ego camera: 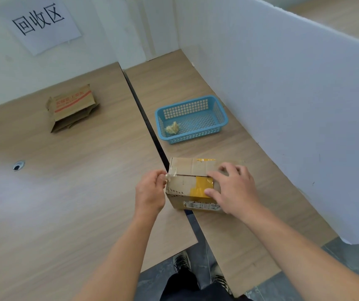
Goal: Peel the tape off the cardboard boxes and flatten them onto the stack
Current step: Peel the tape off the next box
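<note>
White wall panels [282, 94] on the far and right sides, with a paper sign [37, 22] in black characters pinned high on the left. Grey floor [347, 268] below at the near right.

Two wood-grain worktops side by side: left worktop [65, 192], right worktop [174, 88], split by a dark gap [143, 114] running from far to near. Round cable hole [18, 165] toward the left worktop's left edge.

Toward the far edge of the left worktop, a stack of flattened cardboard [72, 107] with orange print. Mid right worktop, close to the wall panel, a blue basket [224, 118] holding a crumpled wad of tape [172, 127].

At the right worktop's left edge, hard against the gap, a closed cardboard box [187, 170], yellow tape [202, 187] across its top seam and down the near face.

Right hand [235, 190] spread flat over the box's right half, fingers loose on the lid, thumb on the yellow tape. Left hand [150, 192] curled at the box's upper left corner, thumb and forefinger pinching a clear tape strip [171, 175] lifted partly off that corner.
</note>
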